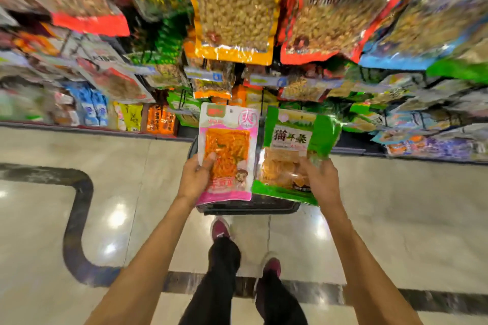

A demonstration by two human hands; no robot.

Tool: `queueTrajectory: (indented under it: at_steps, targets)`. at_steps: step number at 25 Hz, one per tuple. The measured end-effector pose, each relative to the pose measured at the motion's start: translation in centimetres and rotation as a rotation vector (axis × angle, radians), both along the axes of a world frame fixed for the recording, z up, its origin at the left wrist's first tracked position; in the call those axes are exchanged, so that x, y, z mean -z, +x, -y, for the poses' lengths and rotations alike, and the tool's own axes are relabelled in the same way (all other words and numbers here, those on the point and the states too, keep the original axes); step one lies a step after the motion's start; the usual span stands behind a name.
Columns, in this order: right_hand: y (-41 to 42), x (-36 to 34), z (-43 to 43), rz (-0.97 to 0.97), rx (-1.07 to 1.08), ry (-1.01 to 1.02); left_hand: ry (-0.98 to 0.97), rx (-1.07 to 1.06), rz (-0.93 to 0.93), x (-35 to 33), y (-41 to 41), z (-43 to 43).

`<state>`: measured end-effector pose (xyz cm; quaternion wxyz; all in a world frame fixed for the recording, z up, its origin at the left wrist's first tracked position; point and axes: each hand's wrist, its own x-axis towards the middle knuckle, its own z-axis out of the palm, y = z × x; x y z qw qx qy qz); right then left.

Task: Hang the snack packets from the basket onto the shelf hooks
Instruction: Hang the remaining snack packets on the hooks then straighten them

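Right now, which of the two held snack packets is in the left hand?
The pink plastic packet with orange contents, gripped by the left hand; the right hand holds the green plastic packet beside it.

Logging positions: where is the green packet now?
Head view, right of centre: the right hand holds the green packet beside the pink packet, above the basket.

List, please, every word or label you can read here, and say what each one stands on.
"猫耳朵": on the green packet held by the right hand.
"爽", in a circle: on the pink packet held by the left hand.
Smaller print on both, the hanging shelf packets and the price tags: too blurred to read.
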<state>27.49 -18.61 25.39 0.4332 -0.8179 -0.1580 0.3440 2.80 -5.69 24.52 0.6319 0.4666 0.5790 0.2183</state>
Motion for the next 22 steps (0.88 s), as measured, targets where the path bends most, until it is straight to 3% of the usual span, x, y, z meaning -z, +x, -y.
queueTrajectory:
  at_steps: [9,17,22]
  targets:
    - [5.8,-16.4,8.0,0.223,-0.086,0.214,0.244,-0.035,0.029,-15.0,4.4,6.2]
    - [10.9,-23.3,17.6,0.239,0.153,0.4,0.338,-0.166,0.162,-24.5,9.1,13.0]
    - [14.0,-27.5,19.0,0.308,0.177,0.486,0.394,-0.055,0.208,-27.9,12.8,13.2]
